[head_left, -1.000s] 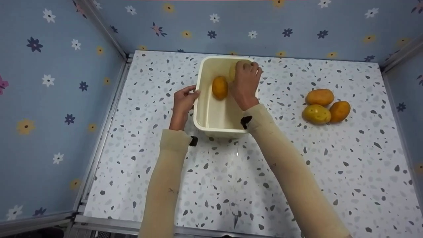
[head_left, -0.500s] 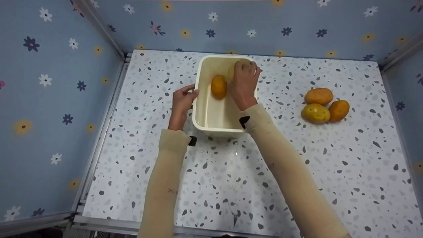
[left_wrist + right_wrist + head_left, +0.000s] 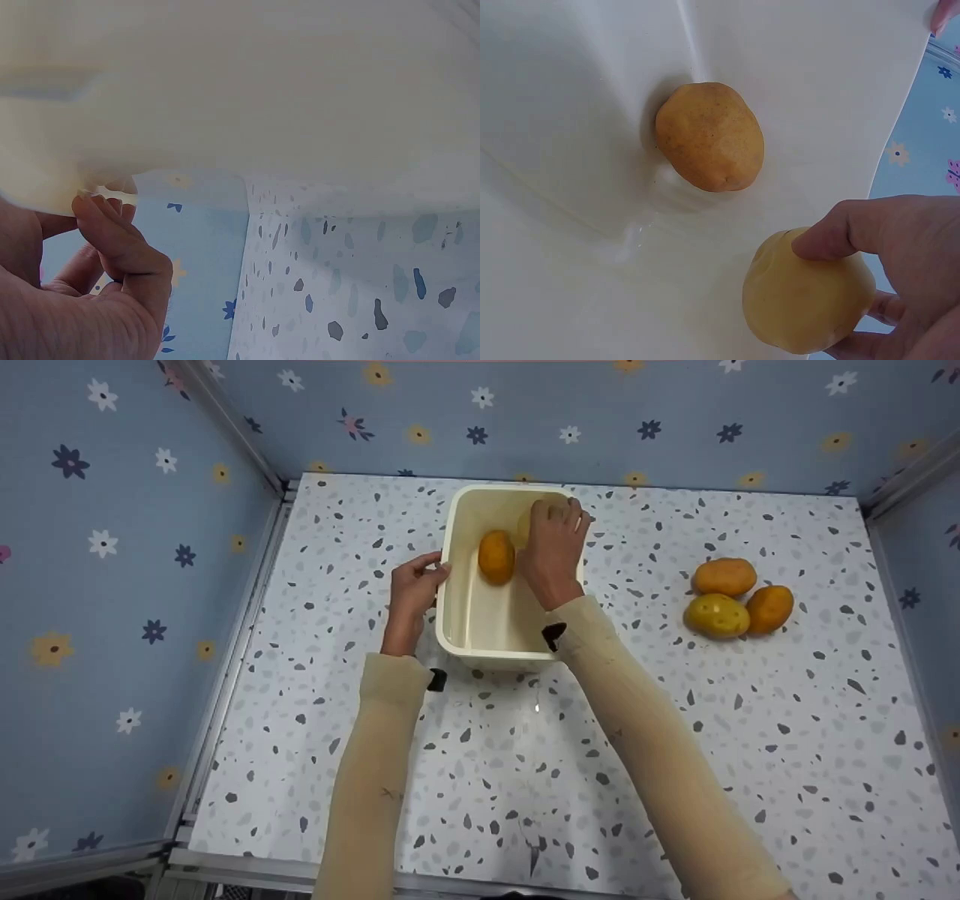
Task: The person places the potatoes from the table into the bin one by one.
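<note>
A cream plastic bin (image 3: 510,655) stands near the back of the table. My left hand (image 3: 412,592) grips its left rim, the thumb on top; in the left wrist view, curled fingers (image 3: 127,262) meet the bin's edge. Inside the bin lies one brownish-orange potato (image 3: 496,557), seen whole in the right wrist view. Over the bin's back right part, my right hand (image 3: 556,551) holds a paler yellow potato (image 3: 806,300) between thumb and fingers. From the head camera, that hand hides most of the held potato.
To the right of the bin, a greenish-yellow potato (image 3: 717,616) and two orange-brown potatoes (image 3: 725,577) sit close together on the speckled table (image 3: 787,765). Blue flowered panels (image 3: 525,420) enclose the back and both sides.
</note>
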A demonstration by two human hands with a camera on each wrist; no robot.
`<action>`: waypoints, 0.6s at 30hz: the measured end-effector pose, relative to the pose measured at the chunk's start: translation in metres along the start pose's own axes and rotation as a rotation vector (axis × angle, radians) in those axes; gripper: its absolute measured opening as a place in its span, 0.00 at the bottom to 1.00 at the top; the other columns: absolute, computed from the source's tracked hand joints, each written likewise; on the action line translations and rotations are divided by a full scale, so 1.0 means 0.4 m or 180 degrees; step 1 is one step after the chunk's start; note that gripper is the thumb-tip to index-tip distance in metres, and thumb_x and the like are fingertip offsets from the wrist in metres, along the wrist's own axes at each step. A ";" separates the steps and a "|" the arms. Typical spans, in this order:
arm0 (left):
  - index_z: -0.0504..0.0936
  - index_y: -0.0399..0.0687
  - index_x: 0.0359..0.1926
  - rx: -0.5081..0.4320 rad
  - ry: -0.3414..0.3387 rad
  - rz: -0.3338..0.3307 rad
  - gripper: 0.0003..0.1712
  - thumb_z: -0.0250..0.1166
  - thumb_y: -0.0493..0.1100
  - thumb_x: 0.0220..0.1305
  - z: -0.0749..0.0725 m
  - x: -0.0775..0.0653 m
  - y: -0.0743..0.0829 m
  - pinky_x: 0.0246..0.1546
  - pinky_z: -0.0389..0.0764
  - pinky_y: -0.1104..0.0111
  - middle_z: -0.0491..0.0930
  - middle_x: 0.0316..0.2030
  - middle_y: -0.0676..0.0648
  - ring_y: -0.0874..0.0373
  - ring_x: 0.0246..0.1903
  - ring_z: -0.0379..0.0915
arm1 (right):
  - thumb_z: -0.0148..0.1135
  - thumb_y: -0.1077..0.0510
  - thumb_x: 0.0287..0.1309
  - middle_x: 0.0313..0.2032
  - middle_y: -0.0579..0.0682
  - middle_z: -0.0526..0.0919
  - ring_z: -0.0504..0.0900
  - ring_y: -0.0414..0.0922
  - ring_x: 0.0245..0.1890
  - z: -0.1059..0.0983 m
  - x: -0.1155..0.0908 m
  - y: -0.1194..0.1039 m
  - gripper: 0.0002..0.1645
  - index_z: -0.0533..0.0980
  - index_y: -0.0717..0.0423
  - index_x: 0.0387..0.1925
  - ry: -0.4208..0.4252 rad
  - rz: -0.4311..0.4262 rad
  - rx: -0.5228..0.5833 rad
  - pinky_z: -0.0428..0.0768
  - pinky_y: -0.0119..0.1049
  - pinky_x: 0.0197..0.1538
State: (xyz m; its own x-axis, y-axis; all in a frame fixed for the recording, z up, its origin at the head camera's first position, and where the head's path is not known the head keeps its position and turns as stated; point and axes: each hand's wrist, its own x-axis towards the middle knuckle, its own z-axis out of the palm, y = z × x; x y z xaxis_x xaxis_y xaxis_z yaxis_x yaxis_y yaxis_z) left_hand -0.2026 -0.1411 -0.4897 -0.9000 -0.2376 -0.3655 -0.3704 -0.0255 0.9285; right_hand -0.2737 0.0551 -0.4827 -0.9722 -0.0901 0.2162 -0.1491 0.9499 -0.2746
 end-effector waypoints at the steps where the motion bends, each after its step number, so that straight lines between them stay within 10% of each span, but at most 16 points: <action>1: 0.83 0.41 0.66 0.0005 0.0003 -0.0004 0.21 0.66 0.40 0.76 0.000 0.000 0.000 0.31 0.85 0.69 0.83 0.41 0.43 0.44 0.44 0.85 | 0.72 0.60 0.62 0.60 0.66 0.80 0.63 0.66 0.75 0.000 0.000 0.000 0.27 0.75 0.64 0.60 -0.0017 0.0004 0.0004 0.57 0.60 0.76; 18: 0.82 0.39 0.66 -0.0024 -0.0018 0.0006 0.22 0.66 0.40 0.76 -0.002 0.001 -0.001 0.34 0.86 0.68 0.80 0.36 0.48 0.53 0.38 0.84 | 0.59 0.67 0.65 0.60 0.67 0.81 0.59 0.68 0.77 -0.003 -0.010 0.002 0.22 0.76 0.65 0.60 -0.0039 -0.0098 0.0194 0.54 0.62 0.76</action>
State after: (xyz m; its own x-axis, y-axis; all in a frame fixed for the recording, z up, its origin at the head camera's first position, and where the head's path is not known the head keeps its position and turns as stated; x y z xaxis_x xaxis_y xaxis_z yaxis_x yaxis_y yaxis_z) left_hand -0.2027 -0.1420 -0.4902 -0.9020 -0.2321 -0.3640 -0.3669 -0.0322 0.9297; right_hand -0.2699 0.0566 -0.4826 -0.9691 -0.1230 0.2140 -0.1893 0.9268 -0.3245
